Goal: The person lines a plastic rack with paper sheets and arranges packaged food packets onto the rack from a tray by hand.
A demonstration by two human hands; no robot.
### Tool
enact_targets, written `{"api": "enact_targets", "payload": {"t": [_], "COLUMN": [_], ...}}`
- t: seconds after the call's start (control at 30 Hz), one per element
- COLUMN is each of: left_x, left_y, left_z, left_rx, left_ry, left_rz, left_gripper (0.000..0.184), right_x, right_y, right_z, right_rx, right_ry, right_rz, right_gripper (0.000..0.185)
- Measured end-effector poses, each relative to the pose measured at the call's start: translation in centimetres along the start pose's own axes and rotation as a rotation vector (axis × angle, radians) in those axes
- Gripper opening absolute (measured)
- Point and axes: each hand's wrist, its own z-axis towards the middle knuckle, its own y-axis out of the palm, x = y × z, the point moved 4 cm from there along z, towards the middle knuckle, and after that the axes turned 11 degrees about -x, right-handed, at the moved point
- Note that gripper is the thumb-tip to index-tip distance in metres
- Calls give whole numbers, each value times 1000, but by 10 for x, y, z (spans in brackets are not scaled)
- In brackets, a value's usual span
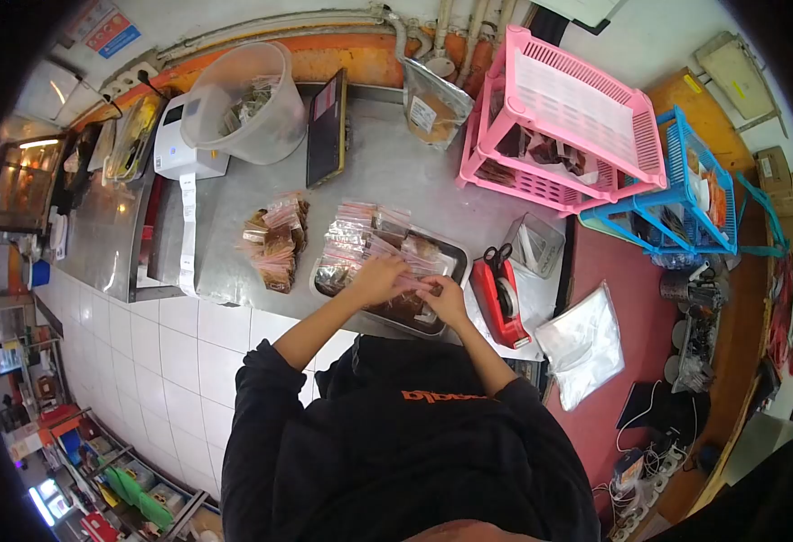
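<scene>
Both hands are over a metal tray (459, 262) that holds several small zip bags (347, 237) with pinkish-red seal strips and brown contents. My left hand (380, 278) has its fingers closed at the strip of one small zip bag (408, 283). From the other side, my right hand (446, 301) pinches the same strip, close to the left fingertips. The bag's lower part is partly hidden by the hands. To the left of the tray, a loose pile of similar zip bags (275, 244) lies on the steel table (225, 203).
A red tape dispenser (497, 303) with scissors (497, 255) stands right of the tray, beside a clear plastic box (538, 244). Behind are a tablet (327, 131), a clear tub (283, 135), a label printer (184, 149) and a pink rack (550, 191). A plastic-wrapped pack (583, 343) lies at right.
</scene>
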Motion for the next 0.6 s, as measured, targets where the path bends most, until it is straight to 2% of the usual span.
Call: {"api": "enact_targets", "payload": {"t": [0.03,0.1,0.17,0.23,0.43,0.53,0.6], "left_x": [-9,-25,-31,-31,-37,-43,-43], "left_y": [-2,-3,2,-1,-1,2,-1], "left_z": [7,17,23,24,24,22,20], "left_rx": [0,-95,-95,-102,-160,-193,-116], "left_ry": [5,33,-1,-36,-137,-108,-7], "left_rz": [0,-127,-177,-226,-455,-548,-825], "left_gripper": [45,28,27,27,28,28,26], "right_x": [3,7,11,15,15,1,0], "right_y": [0,-3,-6,1,9,4,3], "right_z": [0,-5,-11,-15,-12,-12,-13], "right_rx": [6,73,139,-21,72,120,132], "right_ry": [39,126,209,351,242,179,172], "right_rz": [102,125,147,144,252,249,217], "right_gripper": [31,34,37,37,28,25,24]}}
